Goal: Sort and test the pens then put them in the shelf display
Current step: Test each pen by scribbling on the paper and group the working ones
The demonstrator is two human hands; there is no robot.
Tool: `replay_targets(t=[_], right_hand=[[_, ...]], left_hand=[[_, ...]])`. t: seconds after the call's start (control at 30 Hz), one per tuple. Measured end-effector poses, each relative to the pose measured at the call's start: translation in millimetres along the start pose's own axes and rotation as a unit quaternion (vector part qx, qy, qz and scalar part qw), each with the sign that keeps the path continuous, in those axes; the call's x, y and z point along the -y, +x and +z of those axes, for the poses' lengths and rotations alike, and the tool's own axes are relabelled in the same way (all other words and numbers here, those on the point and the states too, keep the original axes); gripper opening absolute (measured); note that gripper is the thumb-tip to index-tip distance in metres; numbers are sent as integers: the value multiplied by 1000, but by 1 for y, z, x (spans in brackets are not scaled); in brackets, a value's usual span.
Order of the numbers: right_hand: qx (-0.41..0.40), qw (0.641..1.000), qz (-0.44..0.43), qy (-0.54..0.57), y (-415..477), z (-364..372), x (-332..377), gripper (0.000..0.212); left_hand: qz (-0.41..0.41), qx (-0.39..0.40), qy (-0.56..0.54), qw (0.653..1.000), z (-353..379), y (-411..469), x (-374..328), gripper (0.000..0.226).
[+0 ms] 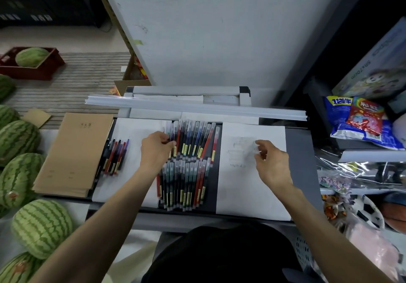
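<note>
Left hand [157,148] grips a pen [175,128] at the upper pen row's [195,139] left edge. Right hand [270,161] pinches a clear piece [254,148] (blurred) over open white paper [248,186].

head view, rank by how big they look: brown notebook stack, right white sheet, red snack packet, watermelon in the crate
1. right white sheet
2. brown notebook stack
3. red snack packet
4. watermelon in the crate, which lies farther off, so its look is unsure

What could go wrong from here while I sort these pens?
The left hand grips a pen in the packed upper row; pulling may drag neighbours askew. The right hand pinches a small clear piece, perhaps a cap, which could drop and get lost. The lower row lies near the shelf edge and might roll off.
</note>
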State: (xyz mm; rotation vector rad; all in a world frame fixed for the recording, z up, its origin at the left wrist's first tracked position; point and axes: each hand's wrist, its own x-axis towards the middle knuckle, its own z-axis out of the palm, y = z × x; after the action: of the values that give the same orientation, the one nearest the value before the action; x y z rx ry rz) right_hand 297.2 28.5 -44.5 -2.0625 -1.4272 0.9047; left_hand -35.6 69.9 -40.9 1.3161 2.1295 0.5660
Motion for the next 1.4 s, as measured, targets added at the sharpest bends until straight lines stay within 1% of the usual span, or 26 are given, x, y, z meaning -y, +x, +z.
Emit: replay_targets(t=[0.07,0.2,0.37,0.43,0.53,0.57,0.67,0.73,0.8,0.97,1.1,1.2,1.27,1.4], right_hand=[[6,999,8,42,-2,2,12,34],[40,994,4,103,-11,4,41,25],[147,971,1,191,-34,8,75,18],[176,964,-8,198,-46,7,85,16],[212,954,-20,210,-59,5,94,20],[220,950,-20,219,-62,3,96,21],[226,943,-23,243,-70,-2,100,21],[218,938,-5,270,-75,-3,100,19],[215,930,22,299,-78,-2,97,15],[213,918,67,328,-81,0,89,14],[198,914,86,344,-78,-3,85,7],[188,909,97,360,-76,-5,83,7],[196,895,114,383,-77,-4,82,8],[210,849,157,458,-78,-1,82,5]], left_hand=[[2,-10,2,1000,-7,-3,8,29],[7,-32,28,999,-25,-8,25,25],[-20,-64,57,996,-52,-8,51,29],[-24,-70,78,994,-59,-6,66,29],[-30,-62,100,993,-67,-2,87,6],[-40,-56,102,992,-69,-1,92,4],[-67,-49,118,990,-74,3,104,8],[-75,-43,138,987,-75,5,109,6],[-70,-42,154,985,-74,5,113,5],[-60,-53,176,981,-68,3,118,9],[-53,-42,200,978,-70,1,112,10],[-50,-30,217,974,-74,3,111,6],[-58,-25,224,973,-76,2,111,7],[-61,-28,209,976,-77,-5,109,7]])
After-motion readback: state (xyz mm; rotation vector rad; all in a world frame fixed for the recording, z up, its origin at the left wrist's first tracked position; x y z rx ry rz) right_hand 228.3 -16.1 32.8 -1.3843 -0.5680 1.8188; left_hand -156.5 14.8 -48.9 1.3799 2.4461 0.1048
